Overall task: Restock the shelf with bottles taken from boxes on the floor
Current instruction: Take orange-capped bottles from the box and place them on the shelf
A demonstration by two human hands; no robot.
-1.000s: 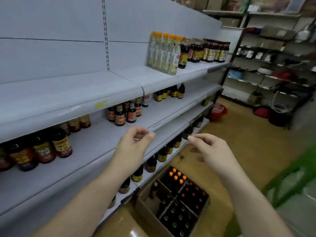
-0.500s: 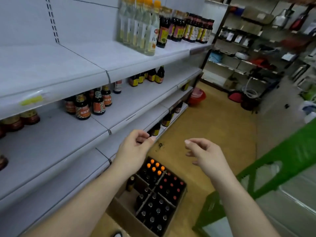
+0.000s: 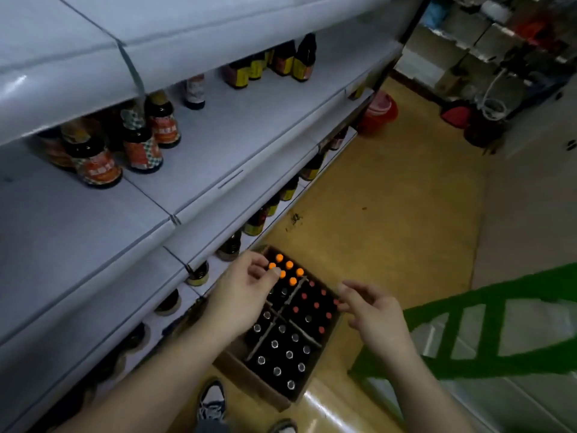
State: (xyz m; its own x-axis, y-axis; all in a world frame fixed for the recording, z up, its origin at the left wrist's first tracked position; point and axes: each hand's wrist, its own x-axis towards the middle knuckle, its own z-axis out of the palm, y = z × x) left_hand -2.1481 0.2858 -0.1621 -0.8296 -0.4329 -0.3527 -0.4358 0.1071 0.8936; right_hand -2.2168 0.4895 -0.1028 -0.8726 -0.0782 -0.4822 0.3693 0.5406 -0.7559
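Both my left hand (image 3: 240, 295) and right hand (image 3: 377, 314) have sunk from shelf height to just over the box (image 3: 256, 385) on the floor; my view has tipped down with them.
Left hand hovers above the box's far left corner, fingers loosely curled, thumb near forefinger, holding nothing; right hand hangs by the box's right edge, fingers relaxed and spread, equally unladen; the box sits at the foot of the shelf (image 3: 218, 145), its dividers packed with upright bottles; orange-capped bottles (image 3: 289, 265) fill the far corner, red-capped bottles (image 3: 316, 305) beside them, silver-capped bottles (image 3: 289, 354) nearer me; labelled jars (image 3: 142, 148) stand toward the shelf's back edge.
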